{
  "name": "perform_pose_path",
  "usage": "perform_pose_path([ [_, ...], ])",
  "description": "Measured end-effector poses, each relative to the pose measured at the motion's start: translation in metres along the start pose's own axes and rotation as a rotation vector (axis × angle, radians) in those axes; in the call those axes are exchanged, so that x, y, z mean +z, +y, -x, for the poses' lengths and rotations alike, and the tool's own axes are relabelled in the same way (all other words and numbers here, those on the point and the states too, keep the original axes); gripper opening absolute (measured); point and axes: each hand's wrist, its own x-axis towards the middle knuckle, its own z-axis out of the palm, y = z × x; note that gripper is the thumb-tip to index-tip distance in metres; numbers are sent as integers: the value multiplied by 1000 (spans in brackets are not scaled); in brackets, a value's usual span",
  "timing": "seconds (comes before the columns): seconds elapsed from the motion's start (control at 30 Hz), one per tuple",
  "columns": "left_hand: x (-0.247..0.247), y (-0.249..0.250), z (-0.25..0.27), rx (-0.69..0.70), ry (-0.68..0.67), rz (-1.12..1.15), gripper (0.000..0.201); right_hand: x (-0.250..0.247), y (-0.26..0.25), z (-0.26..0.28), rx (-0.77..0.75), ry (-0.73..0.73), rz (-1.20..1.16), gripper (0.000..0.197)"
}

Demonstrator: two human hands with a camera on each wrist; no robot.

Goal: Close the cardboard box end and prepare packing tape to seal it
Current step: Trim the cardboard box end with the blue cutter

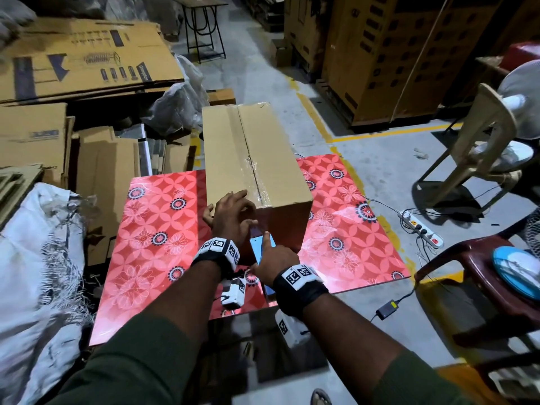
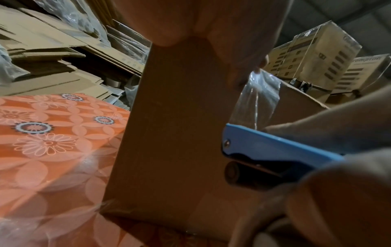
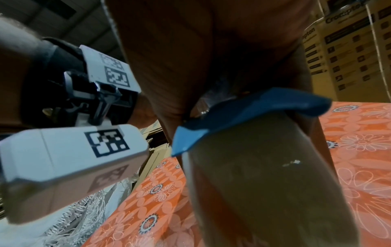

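A long cardboard box [image 1: 251, 153] lies on a red floral table [image 1: 152, 229], its top seam covered with clear tape. My left hand [image 1: 233, 217] sits at the box's near top edge. In the left wrist view its fingertips pinch the free end of a clear tape strip [image 2: 256, 100] against the box [image 2: 175, 133]. The strip runs down to a blue tape dispenser [image 2: 275, 147]. My right hand [image 1: 268, 258] grips the dispenser [image 1: 261, 244] in front of the box's near end face, index finger stretched along it. The right wrist view shows the dispenser [image 3: 243, 117] and its tape roll [image 3: 264, 183] close up.
Flattened cardboard [image 1: 81, 59] and a white sack [image 1: 35, 258] crowd the left side. A maroon plastic chair [image 1: 482, 276] and a beige stool [image 1: 482, 141] stand to the right. A power strip [image 1: 420, 229] with cables lies on the floor. Stacked cartons [image 1: 394, 54] rise at the back.
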Motion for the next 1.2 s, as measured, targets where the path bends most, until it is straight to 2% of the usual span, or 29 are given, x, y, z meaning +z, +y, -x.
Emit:
perform_pose_path([
  [0.3,4,-1,-1,10,-6,-91,34,-7,-10,-14,53,-45,-9,96],
  [0.47,2,3,0,-16,-19,-91,35,-3,-11,-14,52,-48,-20,96],
  [0.57,1,4,0,-19,-33,-71,32,-6,-16,-16,103,-57,-55,95],
  [0.77,2,5,1,-35,-8,-7,28,-28,-23,-17,107,-102,-136,75],
  [0.87,1,5,0,-29,-15,-3,28,-51,-26,-10,41,-111,-94,64],
  [0.93,-1,6,1,-33,-21,7,33,-63,-28,-5,-54,-150,-107,58],
  [0.97,-1,6,1,-35,-19,5,35,-62,-29,3,-30,-204,-74,53],
  [1.03,-4,5,1,-24,-34,16,37,-27,-7,3,56,-237,85,44],
  [1.1,-4,5,-1,-31,-11,51,38,16,31,-3,226,-259,101,39],
  [1.13,-3,5,-3,-45,-7,52,38,27,41,-5,235,-239,46,44],
  [1.2,-2,5,-4,-31,-11,13,35,31,54,-14,230,-231,-13,65],
])
